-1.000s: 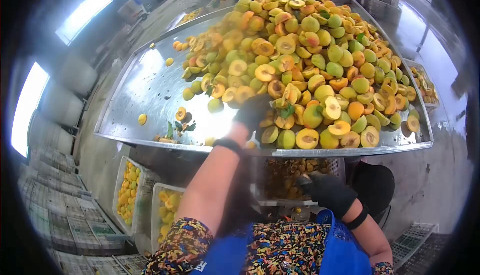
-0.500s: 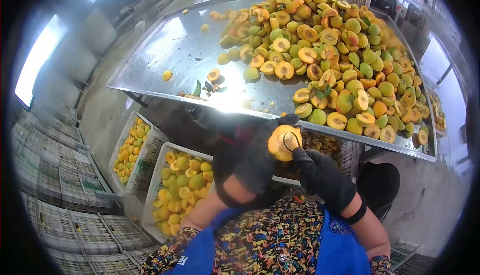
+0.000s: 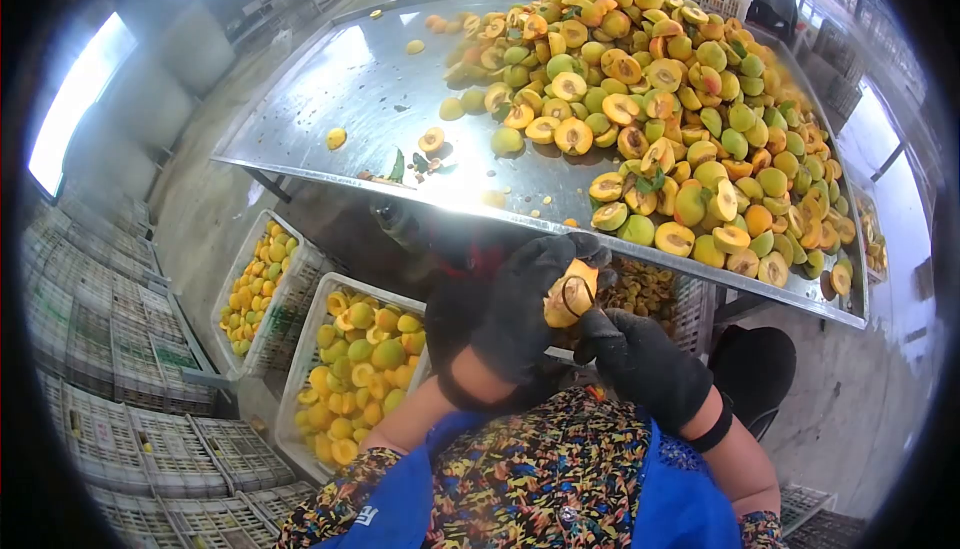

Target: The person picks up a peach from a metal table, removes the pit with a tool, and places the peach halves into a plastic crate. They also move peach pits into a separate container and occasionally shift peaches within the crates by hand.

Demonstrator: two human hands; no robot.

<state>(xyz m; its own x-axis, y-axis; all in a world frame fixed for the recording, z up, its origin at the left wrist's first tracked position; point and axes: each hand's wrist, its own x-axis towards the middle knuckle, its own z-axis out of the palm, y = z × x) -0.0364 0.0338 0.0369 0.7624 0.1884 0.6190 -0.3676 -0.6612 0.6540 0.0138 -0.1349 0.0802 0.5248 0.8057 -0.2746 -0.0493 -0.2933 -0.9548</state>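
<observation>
My left hand [image 3: 525, 287], in a black glove, wraps round a halved peach [image 3: 560, 307] below the table's front edge. Its cut yellow flesh is turned toward my right hand [image 3: 652, 361], also black-gloved. The right fingers are closed on a wire-loop pitting tool [image 3: 590, 296], whose dark ring lies against the cut face; the handle is mostly hidden in the glove. Whether the stone is still in the half I cannot make out. Beyond the hands, halved peaches [image 3: 620, 109] are heaped on a metal table [image 3: 300, 114].
A crate [image 3: 700, 324] of brownish pieces stands beneath my hands. To the left are two crates of peach halves, one nearer [image 3: 318, 359] and one farther [image 3: 262, 294]. Stacked crates [image 3: 120, 339] line the far left. A few scraps [image 3: 400, 164] lie near the table's front edge.
My left hand has turned the peach half, so its cut face now looks narrower and tilted. The loop has shifted across the flesh, and the right hand has dipped slightly.
</observation>
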